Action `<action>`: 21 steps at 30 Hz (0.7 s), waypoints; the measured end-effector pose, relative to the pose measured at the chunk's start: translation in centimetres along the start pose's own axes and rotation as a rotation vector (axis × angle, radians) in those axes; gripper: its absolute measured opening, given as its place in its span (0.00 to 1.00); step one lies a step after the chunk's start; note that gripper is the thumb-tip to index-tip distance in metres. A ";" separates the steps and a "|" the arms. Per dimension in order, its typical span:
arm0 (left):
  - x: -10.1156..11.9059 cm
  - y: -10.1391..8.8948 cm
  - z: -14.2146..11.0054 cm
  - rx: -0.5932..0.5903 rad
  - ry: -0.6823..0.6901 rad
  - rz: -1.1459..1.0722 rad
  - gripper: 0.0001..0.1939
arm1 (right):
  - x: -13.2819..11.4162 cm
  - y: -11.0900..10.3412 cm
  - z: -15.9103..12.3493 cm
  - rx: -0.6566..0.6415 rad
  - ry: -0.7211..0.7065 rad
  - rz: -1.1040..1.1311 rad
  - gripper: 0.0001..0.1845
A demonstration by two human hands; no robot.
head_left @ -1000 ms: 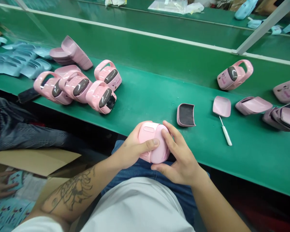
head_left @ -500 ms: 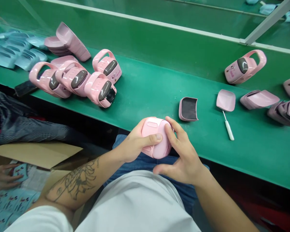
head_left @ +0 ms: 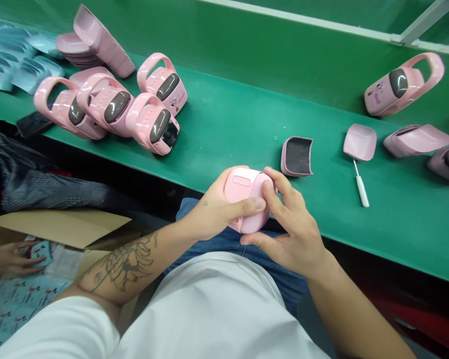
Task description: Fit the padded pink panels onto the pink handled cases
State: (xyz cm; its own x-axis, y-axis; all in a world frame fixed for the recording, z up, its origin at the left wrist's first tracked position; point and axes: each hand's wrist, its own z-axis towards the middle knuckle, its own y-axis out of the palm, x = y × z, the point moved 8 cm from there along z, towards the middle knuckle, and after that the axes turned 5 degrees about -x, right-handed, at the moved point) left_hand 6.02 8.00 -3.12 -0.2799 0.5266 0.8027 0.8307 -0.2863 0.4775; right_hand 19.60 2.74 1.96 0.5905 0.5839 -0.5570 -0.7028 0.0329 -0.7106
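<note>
Both my hands hold one pink plastic device over my lap, at the near edge of the green table. My left hand wraps it from the left, thumb laid across its near face. My right hand grips its right side, fingers curled on top. Just beyond lies a pink cover with a dark inner face. Farther right, a pink lid and a small white tool rest on the table.
Several finished pink devices with handles cluster at the left, behind them stacked pink lids and blue parts. Another device and pink shells lie at right. A cardboard box and another person's hand are at lower left.
My view has tilted down and shifted, so the table items sit higher in frame. My right thumb closed in against the device; both hands keep hold of it.
</note>
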 end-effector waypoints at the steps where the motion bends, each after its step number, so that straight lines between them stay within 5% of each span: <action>1: -0.1 0.1 0.0 -0.010 0.002 -0.005 0.43 | 0.0 0.0 0.0 0.002 0.000 0.005 0.58; 10: -1.2 -0.3 -0.3 0.007 0.000 -0.038 0.42 | 0.4 0.7 -0.6 -0.008 0.003 0.030 0.59; 16: 0.2 -0.6 -0.7 0.002 0.049 0.135 0.45 | 0.5 0.7 -0.8 -0.025 -0.011 -0.040 0.68; 21: 0.5 -0.2 -1.1 -0.026 0.023 0.172 0.50 | -1.1 0.6 -1.1 0.060 -0.083 -0.182 0.60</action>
State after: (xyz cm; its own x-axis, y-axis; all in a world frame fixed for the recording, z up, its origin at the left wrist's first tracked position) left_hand 5.19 7.45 -2.46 -0.1462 0.4494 0.8813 0.8548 -0.3910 0.3412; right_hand 18.97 1.23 1.70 0.6768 0.6285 -0.3832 -0.6115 0.1902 -0.7680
